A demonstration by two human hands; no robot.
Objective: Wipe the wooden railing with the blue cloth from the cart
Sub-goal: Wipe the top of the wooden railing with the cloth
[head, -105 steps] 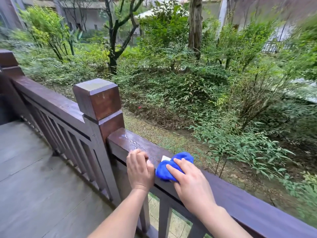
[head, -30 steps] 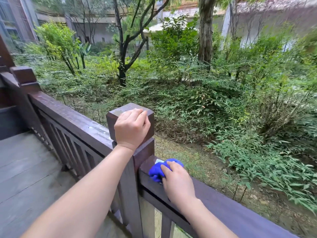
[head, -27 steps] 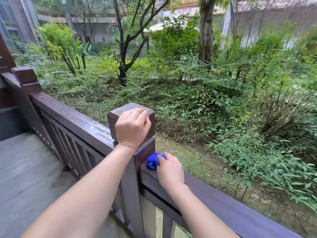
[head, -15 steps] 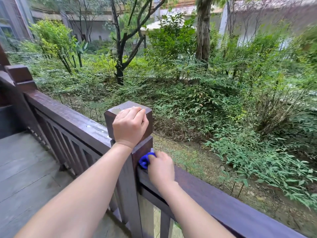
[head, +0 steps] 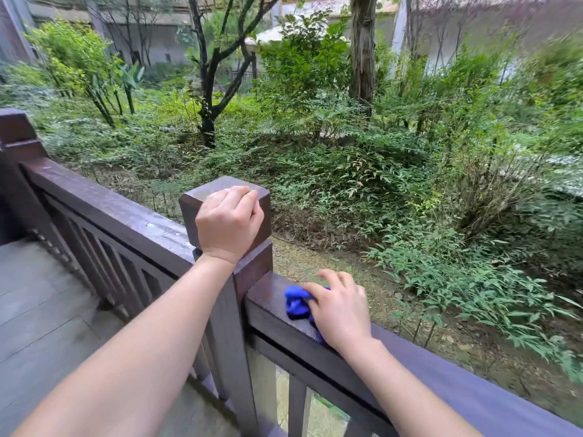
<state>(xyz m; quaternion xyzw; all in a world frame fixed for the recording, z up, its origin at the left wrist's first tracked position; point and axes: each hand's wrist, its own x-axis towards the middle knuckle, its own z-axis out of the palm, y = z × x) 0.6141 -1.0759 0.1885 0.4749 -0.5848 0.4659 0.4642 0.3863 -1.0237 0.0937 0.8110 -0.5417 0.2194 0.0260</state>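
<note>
The dark brown wooden railing runs from the far left down to the lower right, broken by a square post in the middle. My left hand is curled over the top of that post, gripping it. My right hand presses a bunched blue cloth flat on the top rail just right of the post. Part of the cloth is hidden under my palm. The cart is not in view.
A grey plank deck lies to the left, behind the railing's balusters. Beyond the rail the ground drops to a garden of shrubs and trees. A second post stands at the far left.
My right hand slid the cloth left along the rail up against the post, then back a little to the right. My left hand moved from the rail onto the post top and stays there.
</note>
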